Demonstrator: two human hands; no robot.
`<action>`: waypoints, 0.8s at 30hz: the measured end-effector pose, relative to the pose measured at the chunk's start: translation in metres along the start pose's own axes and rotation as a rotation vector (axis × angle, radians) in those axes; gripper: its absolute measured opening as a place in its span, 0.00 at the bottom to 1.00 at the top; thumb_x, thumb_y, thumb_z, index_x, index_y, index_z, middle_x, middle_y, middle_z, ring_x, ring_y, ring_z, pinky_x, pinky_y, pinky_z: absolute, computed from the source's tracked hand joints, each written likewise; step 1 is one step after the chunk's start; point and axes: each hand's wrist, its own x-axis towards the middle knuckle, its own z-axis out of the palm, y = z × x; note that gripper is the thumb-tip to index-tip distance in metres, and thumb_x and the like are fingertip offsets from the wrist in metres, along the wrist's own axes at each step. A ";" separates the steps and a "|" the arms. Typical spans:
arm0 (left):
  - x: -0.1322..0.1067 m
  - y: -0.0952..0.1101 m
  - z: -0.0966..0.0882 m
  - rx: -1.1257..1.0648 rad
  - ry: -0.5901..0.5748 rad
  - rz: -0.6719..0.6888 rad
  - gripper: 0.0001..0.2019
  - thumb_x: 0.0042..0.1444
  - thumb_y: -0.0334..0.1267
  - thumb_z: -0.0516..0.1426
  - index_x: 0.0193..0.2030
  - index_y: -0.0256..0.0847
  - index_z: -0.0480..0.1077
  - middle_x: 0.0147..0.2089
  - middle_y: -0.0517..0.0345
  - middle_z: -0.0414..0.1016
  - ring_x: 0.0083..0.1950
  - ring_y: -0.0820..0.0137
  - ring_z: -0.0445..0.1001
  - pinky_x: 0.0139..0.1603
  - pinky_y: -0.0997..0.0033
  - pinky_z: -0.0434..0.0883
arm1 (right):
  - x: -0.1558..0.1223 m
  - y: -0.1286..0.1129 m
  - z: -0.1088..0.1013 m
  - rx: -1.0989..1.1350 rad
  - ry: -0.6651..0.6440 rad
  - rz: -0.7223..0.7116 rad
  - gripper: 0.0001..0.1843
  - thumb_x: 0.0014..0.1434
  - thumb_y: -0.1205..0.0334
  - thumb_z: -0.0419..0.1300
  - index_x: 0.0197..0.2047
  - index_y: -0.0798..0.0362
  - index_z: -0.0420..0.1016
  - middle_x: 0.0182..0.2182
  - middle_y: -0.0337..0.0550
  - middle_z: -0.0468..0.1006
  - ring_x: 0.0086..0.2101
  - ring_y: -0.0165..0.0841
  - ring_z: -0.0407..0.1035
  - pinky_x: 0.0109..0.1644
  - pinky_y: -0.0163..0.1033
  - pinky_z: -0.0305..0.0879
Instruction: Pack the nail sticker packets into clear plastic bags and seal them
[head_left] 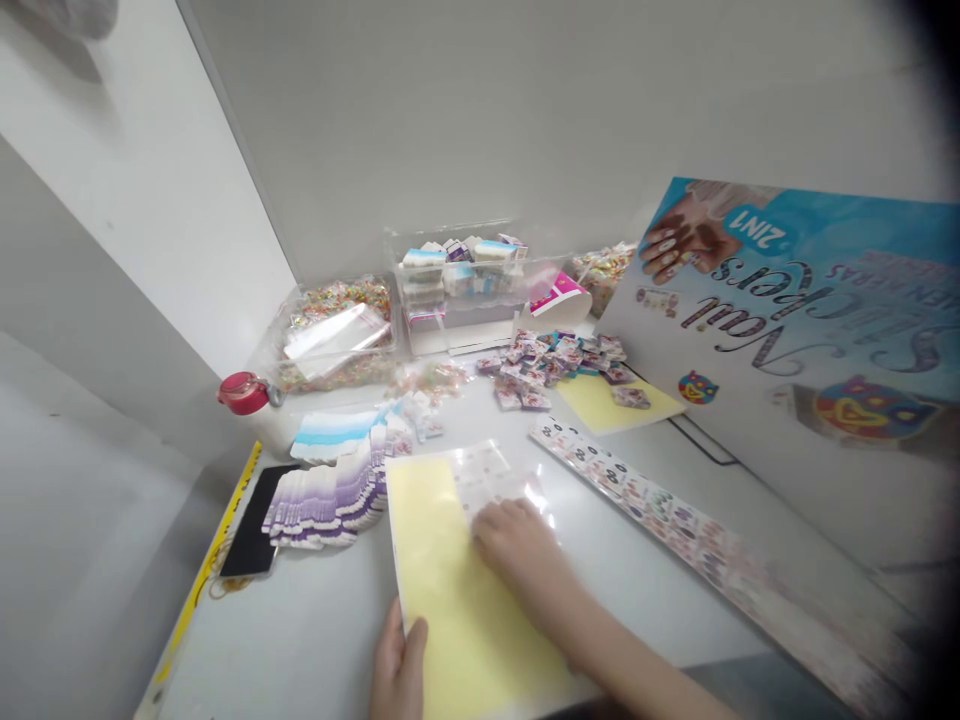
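A yellow backing sheet (435,560) with white edges lies tilted in front of me. My left hand (401,655) grips its lower left edge, thumb on top. Over its upper right part, my right hand (514,540) has curled fingers closed on a clear sticker sheet (480,470) with small printed marks. That clear sheet stands partly away from the yellow one, and its far side shines. The right fingertips are slightly blurred. Left of the sheets, a fanned row of purple and white cards (322,505) lies near blue and white cards (334,435).
A red-lidded bottle (251,400) and a black phone-like slab (255,525) are at left. Behind stand clear bins (457,300) and bags of colourful beads (337,300). Small printed packets (540,360) are heaped mid-table. A sticker strip (645,500) and large Nail Stickers box (795,320) are right.
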 end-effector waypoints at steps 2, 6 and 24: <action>-0.001 0.002 0.001 0.018 0.011 0.011 0.31 0.41 0.49 0.63 0.54 0.38 0.68 0.53 0.45 0.75 0.59 0.49 0.67 0.57 0.57 0.67 | 0.001 0.000 0.001 0.005 -0.010 0.006 0.07 0.55 0.73 0.57 0.30 0.55 0.75 0.28 0.47 0.74 0.33 0.36 0.66 0.38 0.40 0.51; -0.006 0.008 0.004 -0.002 -0.030 0.013 0.33 0.41 0.49 0.64 0.54 0.37 0.68 0.52 0.44 0.75 0.59 0.50 0.68 0.56 0.57 0.67 | 0.004 0.000 -0.004 0.028 -0.074 0.045 0.09 0.56 0.73 0.56 0.29 0.55 0.75 0.29 0.45 0.75 0.32 0.34 0.67 0.36 0.39 0.50; -0.006 0.002 0.002 -0.064 -0.060 0.019 0.31 0.46 0.49 0.62 0.56 0.38 0.66 0.56 0.45 0.72 0.58 0.52 0.69 0.53 0.61 0.70 | 0.003 0.002 -0.006 0.032 0.001 0.070 0.07 0.56 0.70 0.57 0.28 0.54 0.75 0.28 0.43 0.75 0.30 0.33 0.66 0.34 0.39 0.46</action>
